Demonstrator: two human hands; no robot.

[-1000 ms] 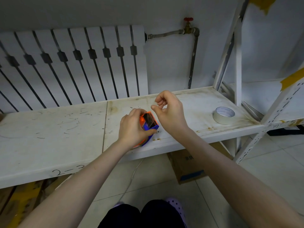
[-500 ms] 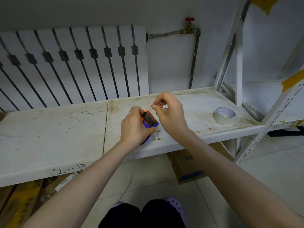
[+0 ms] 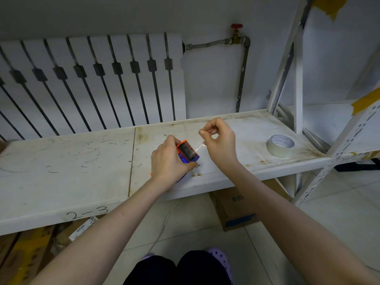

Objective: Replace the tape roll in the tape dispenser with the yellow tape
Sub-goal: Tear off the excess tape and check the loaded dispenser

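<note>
Head view: the left hand (image 3: 168,159) is wrapped around the orange and blue tape dispenser (image 3: 187,152), hiding most of its body above the near edge of the white shelf (image 3: 67,167). The right hand (image 3: 219,140), just right of it, pinches a thin clear strip of tape (image 3: 199,148) that is barely visible. The pale yellow tape roll (image 3: 280,145) lies flat, far right on the shelf, well apart from both hands.

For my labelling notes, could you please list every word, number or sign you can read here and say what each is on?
"2-3": handwritten on the front edge of the white shelf.
Cardboard box under the shelf: blue printed characters, too blurred to read.
Label strip below the shelf edge: print too small to read.
Tape dispenser: no text visible.
</note>
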